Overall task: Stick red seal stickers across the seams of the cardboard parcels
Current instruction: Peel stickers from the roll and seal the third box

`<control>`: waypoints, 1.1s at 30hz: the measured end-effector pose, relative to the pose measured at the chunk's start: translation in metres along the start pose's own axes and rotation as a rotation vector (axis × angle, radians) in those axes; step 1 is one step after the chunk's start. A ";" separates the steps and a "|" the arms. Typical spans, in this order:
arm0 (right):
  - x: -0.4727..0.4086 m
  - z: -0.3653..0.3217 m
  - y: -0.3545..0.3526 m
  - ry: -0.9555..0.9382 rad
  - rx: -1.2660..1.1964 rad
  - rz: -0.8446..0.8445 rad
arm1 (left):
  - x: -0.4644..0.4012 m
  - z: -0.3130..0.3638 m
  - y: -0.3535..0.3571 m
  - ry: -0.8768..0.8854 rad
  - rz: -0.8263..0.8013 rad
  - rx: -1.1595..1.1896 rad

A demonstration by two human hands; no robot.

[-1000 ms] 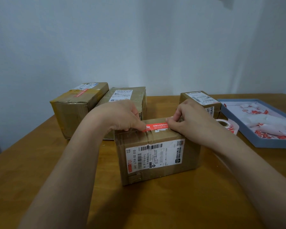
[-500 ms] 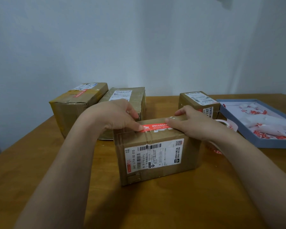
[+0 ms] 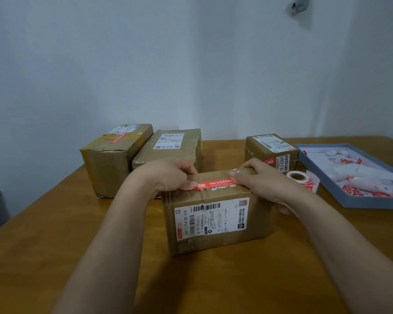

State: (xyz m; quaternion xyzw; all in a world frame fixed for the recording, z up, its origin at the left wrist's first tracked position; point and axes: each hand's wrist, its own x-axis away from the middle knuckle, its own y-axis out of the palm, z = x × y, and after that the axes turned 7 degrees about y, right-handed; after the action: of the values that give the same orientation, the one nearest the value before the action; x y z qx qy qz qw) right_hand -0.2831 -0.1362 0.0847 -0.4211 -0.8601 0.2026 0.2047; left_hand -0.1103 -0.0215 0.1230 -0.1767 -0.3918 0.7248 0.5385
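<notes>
I have the nearest parcel (image 3: 216, 214) square in front of me on the desk (image 3: 55, 223), shipping label facing me. The red seal sticker (image 3: 216, 185) lies along its top near the front edge, crossing the taped seam that runs back over the lid. My left hand (image 3: 168, 175) sits on the left top corner, its fingers (image 3: 192, 184) curled down with a fingertip pressing the sticker's left end. My right hand (image 3: 261, 182) wraps the right top edge, fingers curled over the far side and the thumb flat on the sticker's right end. So both hands are clamped on the box and pinning the strip; neither is pinching it free.

I judge this to be the press-down step: the sticker is placed and is being rubbed flat. The middle of the strip looks seated, though I cannot tell whether the ends under my fingers are fully bonded.

Next, I would sweep outward along the strip once, then let go and reach for the sticker roll (image 3: 301, 179), which stands just right of this parcel, beside the blue tray (image 3: 349, 202) of peeled backing scraps. Of the other parcels, the far-left parcel (image 3: 114, 159) already carries a red strip on top and the small parcel (image 3: 270, 150) shows red on its front, but the middle parcel (image 3: 168, 148) shows none from here, so that one likely comes next.
</notes>
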 end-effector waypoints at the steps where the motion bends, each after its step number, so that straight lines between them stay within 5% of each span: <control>1: 0.002 0.001 0.001 0.001 -0.003 0.008 | 0.001 0.001 0.001 -0.007 0.010 0.007; 5: 0.007 0.004 0.003 -0.024 0.013 0.055 | 0.007 0.005 0.007 -0.018 0.045 0.062; 16: 0.005 -0.011 0.005 -0.228 0.521 0.259 | 0.020 0.006 0.033 0.085 0.208 0.002; 24: 0.003 -0.031 0.000 -0.129 0.333 0.060 | 0.013 0.006 0.029 0.071 0.119 0.068; 33: -0.003 -0.032 0.003 -0.074 0.272 0.067 | 0.008 0.004 0.029 0.060 0.106 0.016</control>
State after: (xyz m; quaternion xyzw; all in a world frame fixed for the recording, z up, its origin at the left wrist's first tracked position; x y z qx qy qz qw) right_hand -0.2625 -0.1313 0.1094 -0.4100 -0.8173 0.3394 0.2209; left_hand -0.1349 -0.0192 0.1049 -0.2148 -0.3597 0.7498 0.5122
